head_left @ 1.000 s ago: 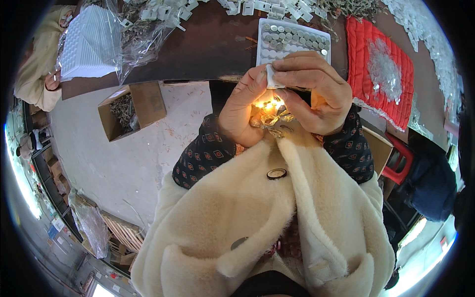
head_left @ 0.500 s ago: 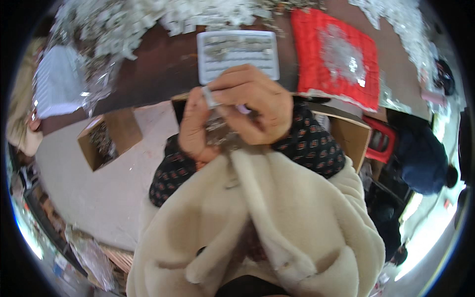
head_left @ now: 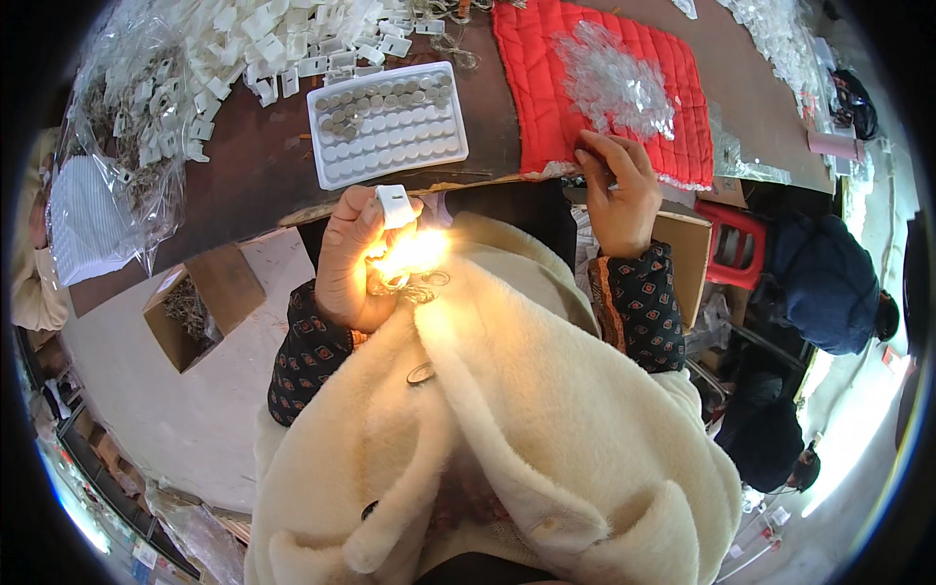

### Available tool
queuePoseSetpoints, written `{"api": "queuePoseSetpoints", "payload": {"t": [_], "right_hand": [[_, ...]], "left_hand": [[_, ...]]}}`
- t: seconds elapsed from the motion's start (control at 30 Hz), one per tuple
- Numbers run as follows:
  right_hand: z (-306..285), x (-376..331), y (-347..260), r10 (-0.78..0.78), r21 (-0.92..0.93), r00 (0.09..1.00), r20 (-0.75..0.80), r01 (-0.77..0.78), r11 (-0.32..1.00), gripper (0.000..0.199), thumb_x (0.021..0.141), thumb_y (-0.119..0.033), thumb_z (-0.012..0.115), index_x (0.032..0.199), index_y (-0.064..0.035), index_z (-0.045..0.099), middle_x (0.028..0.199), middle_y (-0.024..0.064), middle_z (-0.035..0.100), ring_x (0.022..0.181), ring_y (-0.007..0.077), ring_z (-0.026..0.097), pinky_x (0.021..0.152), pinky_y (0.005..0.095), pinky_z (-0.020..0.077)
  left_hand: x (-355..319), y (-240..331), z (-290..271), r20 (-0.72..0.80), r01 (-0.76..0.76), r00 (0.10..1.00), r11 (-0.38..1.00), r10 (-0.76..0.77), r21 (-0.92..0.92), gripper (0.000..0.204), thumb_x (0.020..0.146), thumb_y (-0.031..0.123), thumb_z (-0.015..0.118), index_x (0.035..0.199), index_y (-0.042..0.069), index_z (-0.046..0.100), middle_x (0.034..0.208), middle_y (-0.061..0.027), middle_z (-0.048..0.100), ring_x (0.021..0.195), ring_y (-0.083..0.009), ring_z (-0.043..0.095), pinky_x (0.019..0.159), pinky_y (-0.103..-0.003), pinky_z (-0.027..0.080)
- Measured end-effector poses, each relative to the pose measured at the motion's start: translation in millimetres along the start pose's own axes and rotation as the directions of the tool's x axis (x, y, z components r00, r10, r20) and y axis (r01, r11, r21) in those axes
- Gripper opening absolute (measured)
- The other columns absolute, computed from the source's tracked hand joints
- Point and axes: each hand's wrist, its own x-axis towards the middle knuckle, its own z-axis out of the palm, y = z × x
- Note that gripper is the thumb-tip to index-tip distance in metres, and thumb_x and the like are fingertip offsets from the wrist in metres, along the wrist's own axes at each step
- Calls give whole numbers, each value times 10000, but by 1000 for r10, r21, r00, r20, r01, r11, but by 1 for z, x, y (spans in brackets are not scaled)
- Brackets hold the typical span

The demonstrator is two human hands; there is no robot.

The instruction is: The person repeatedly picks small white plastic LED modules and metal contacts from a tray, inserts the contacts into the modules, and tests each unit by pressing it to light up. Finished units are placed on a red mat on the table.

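Observation:
My left hand (head_left: 343, 255) is closed around a small white plastic battery case (head_left: 395, 207) with a string of fine-wire lights (head_left: 413, 255). The lights glow bright yellow, and their glare hides part of my fingers; loops of wire hang down against my cream coat. My right hand (head_left: 626, 200) is over the near edge of the red quilted cloth (head_left: 541, 102), its fingers apart and nothing visible in them. On that cloth lies a pile of clear plastic pieces (head_left: 609, 83). Between my hands and farther away, a white tray (head_left: 460, 138) holds round coin cells (head_left: 390, 95) in its far rows.
White battery cases (head_left: 263, 44) are heaped at the far left of the brown table (head_left: 253, 146), beside white ridged sheets (head_left: 93, 219) in clear plastic. Lower left stands an open cardboard box (head_left: 229, 283). A red stool (head_left: 731, 239) and people in dark clothes are at right.
The string lights have come on in my left hand. My right hand has left the battery case and moved right to the red cloth. The view has shifted, and the tray now appears farther left.

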Motion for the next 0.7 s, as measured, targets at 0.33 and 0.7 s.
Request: {"api": "queuePoseSetpoints", "payload": {"t": [0.33, 0.7], "right_hand": [[12, 6, -60, -285, 402, 944, 166, 199, 894, 210, 834, 108, 650, 987, -31, 692, 962, 124, 660, 811, 257, 656, 711, 308, 534], [36, 18, -114, -597, 571, 786, 164, 418, 706, 446, 683, 161, 547, 1097, 23, 643, 931, 134, 642, 814, 278, 638, 733, 336, 542]], "left_hand": [[-1, -2, 13, 24, -142, 989, 989, 144, -48, 135, 954, 105, 633, 1069, 49, 590, 1009, -144, 689, 876, -209, 674, 782, -382, 583], [-4, 5, 20, -52, -208, 978, 970, 203, -123, 114, 938, 20, 643, 1049, 27, 619, 990, -80, 685, 847, -137, 668, 739, -285, 564]]}}
